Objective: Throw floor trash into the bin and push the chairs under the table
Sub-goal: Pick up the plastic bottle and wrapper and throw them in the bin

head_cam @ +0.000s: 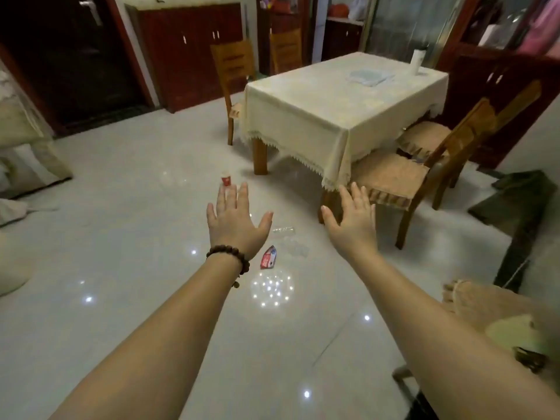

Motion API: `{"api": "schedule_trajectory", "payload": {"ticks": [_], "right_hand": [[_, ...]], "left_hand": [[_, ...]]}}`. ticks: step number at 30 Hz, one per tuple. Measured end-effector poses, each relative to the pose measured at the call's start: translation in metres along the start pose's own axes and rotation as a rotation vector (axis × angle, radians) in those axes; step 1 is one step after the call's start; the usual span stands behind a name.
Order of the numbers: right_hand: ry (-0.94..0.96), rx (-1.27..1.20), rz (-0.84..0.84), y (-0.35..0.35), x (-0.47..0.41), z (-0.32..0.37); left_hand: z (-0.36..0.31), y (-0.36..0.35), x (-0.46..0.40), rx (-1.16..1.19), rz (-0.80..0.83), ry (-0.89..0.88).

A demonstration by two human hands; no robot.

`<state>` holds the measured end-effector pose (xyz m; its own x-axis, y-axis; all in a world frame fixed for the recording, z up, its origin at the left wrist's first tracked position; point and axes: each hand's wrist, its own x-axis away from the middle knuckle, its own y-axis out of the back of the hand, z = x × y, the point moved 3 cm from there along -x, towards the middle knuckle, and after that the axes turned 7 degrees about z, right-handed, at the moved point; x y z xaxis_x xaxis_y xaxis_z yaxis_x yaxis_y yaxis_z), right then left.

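Both arms reach forward over a glossy tiled floor. My left hand point(235, 221), with a bead bracelet at the wrist, is open and empty. My right hand point(351, 218) is open too, fingers spread. Trash lies on the floor between them: a red and white wrapper point(268, 257), a clear plastic bottle point(284, 230) and a clear crumpled plastic piece point(295, 249). A small red and white paper cup point(226, 178) stands beyond my left fingertips. The table point(333, 116) wears a cream cloth. A cushioned wooden chair point(403, 180) stands pulled out at its right side. No bin is in view.
A second chair point(424, 137) sits behind the first, two more chairs point(235, 74) at the table's far left. Dark red cabinets point(194, 53) line the back wall. A dark green cloth-covered object point(521, 207) lies at right, a sofa edge point(27, 159) at left.
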<state>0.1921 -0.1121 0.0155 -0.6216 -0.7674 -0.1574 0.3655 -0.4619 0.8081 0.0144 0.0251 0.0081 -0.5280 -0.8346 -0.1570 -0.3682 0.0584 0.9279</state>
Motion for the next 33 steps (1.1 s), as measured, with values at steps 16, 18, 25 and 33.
{"api": "schedule_trajectory", "payload": {"ticks": [16, 18, 25, 33], "right_hand": [[-0.207, 0.073, 0.22, -0.137, 0.008, -0.071], [-0.234, 0.071, 0.237, -0.148, -0.007, -0.079], [-0.302, 0.011, 0.23, -0.193, -0.116, -0.118], [-0.384, -0.042, 0.244, -0.225, -0.285, -0.151]], "left_hand": [[0.094, -0.117, 0.002, -0.02, 0.278, 0.148], [0.099, -0.13, -0.014, -0.032, 0.31, 0.158], [0.103, -0.181, -0.126, -0.023, 0.329, 0.147], [0.076, -0.227, -0.311, -0.033, 0.408, 0.134]]}}
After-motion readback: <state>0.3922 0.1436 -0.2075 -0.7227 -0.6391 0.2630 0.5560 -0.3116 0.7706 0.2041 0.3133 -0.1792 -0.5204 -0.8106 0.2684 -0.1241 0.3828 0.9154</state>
